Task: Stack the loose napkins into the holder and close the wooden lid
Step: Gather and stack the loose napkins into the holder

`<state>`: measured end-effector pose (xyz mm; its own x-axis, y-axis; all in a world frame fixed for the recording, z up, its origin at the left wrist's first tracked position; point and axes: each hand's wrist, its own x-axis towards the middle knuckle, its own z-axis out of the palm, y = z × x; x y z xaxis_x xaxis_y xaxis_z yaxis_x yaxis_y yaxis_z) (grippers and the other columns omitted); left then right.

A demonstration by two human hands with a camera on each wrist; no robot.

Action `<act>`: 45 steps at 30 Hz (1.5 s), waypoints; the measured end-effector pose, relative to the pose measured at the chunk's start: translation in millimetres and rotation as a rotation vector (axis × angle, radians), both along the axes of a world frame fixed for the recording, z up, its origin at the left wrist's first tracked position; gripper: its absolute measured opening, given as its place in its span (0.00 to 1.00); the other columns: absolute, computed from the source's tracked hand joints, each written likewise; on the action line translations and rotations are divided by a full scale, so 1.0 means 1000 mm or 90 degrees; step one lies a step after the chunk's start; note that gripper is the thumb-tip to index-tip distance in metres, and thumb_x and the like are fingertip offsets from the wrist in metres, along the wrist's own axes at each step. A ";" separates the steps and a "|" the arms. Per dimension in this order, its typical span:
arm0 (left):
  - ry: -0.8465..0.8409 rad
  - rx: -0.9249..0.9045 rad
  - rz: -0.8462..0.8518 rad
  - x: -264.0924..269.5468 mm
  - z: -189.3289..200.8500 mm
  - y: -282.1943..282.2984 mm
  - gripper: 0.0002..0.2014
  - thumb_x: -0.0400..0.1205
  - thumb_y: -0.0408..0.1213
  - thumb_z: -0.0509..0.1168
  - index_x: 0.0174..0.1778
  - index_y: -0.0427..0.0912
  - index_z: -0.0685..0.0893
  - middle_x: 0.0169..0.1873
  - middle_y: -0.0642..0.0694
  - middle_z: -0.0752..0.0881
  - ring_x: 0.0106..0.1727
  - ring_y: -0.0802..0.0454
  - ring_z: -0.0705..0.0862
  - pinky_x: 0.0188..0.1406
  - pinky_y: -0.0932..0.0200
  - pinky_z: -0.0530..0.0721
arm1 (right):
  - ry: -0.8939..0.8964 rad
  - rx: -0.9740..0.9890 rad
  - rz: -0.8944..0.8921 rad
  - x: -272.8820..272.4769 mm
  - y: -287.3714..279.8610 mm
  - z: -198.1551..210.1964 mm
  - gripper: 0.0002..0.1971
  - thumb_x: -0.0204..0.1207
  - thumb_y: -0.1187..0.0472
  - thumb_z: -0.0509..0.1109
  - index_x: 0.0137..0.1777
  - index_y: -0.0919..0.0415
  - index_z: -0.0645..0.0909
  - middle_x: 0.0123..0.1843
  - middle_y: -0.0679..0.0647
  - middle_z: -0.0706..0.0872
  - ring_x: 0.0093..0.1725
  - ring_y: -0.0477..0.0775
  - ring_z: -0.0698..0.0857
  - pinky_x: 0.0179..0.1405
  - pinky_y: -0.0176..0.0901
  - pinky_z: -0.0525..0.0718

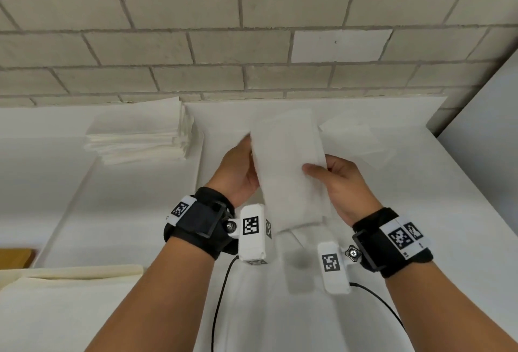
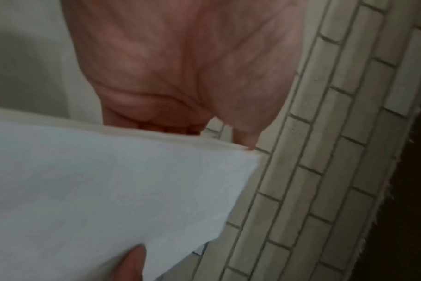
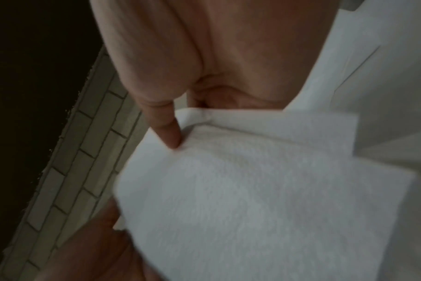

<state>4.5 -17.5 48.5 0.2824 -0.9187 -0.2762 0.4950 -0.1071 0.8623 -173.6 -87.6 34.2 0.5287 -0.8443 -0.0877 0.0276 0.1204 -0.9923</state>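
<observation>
A thick bundle of white napkins [image 1: 288, 161] stands tilted above the middle of the white table [image 1: 392, 239]. My left hand [image 1: 246, 161] grips its left edge, fingers hidden behind it. My right hand [image 1: 325, 169] grips the right edge, thumb pressed on the front face. In the left wrist view the napkin bundle [image 2: 108, 190] covers the fingers of the left hand [image 2: 180, 76]. The right wrist view shows the right hand [image 3: 204, 57] with a thumb tip dug into the napkin bundle [image 3: 252, 190]. No holder is in view.
A tall stack of white napkins [image 1: 140, 130] lies at the back left by the brick wall [image 1: 252, 43]. Loose napkins [image 1: 353, 138] lie flat behind the right hand. A wooden edge [image 1: 14, 257] shows at the far left, above cream sheets [image 1: 70, 270]. A white panel [image 1: 490, 127] stands at the right.
</observation>
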 end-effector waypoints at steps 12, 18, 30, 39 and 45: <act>-0.085 0.108 0.011 -0.043 -0.053 0.022 0.12 0.82 0.36 0.72 0.60 0.39 0.88 0.52 0.42 0.93 0.54 0.46 0.92 0.55 0.52 0.90 | 0.253 -0.041 0.116 0.013 0.019 -0.027 0.22 0.81 0.60 0.62 0.74 0.62 0.66 0.64 0.52 0.83 0.63 0.48 0.83 0.58 0.37 0.82; -0.180 0.185 0.132 -0.014 -0.074 0.032 0.08 0.79 0.28 0.73 0.52 0.41 0.88 0.51 0.42 0.93 0.52 0.46 0.92 0.55 0.52 0.87 | 0.727 -0.234 0.068 -0.020 -0.006 -0.035 0.40 0.76 0.38 0.68 0.81 0.61 0.62 0.72 0.63 0.76 0.68 0.63 0.78 0.65 0.53 0.79; -0.228 0.239 0.163 -0.005 -0.077 0.044 0.06 0.83 0.30 0.68 0.44 0.46 0.82 0.44 0.49 0.87 0.46 0.50 0.85 0.37 0.62 0.77 | 0.692 -0.229 0.085 -0.036 -0.003 -0.058 0.15 0.75 0.51 0.76 0.55 0.55 0.78 0.51 0.50 0.80 0.54 0.54 0.82 0.53 0.45 0.80; -0.217 0.270 0.161 -0.015 -0.076 0.045 0.05 0.84 0.32 0.67 0.45 0.46 0.80 0.46 0.48 0.86 0.44 0.55 0.83 0.37 0.62 0.77 | 0.531 -0.052 0.012 -0.053 -0.010 -0.057 0.11 0.75 0.62 0.76 0.55 0.63 0.83 0.43 0.52 0.83 0.44 0.51 0.82 0.41 0.40 0.77; -0.215 0.272 0.170 -0.011 -0.077 0.045 0.07 0.84 0.33 0.67 0.57 0.41 0.80 0.50 0.48 0.86 0.48 0.53 0.84 0.42 0.60 0.78 | 0.515 0.055 0.048 -0.067 -0.012 -0.053 0.12 0.72 0.72 0.69 0.54 0.61 0.77 0.45 0.58 0.84 0.41 0.54 0.82 0.37 0.43 0.80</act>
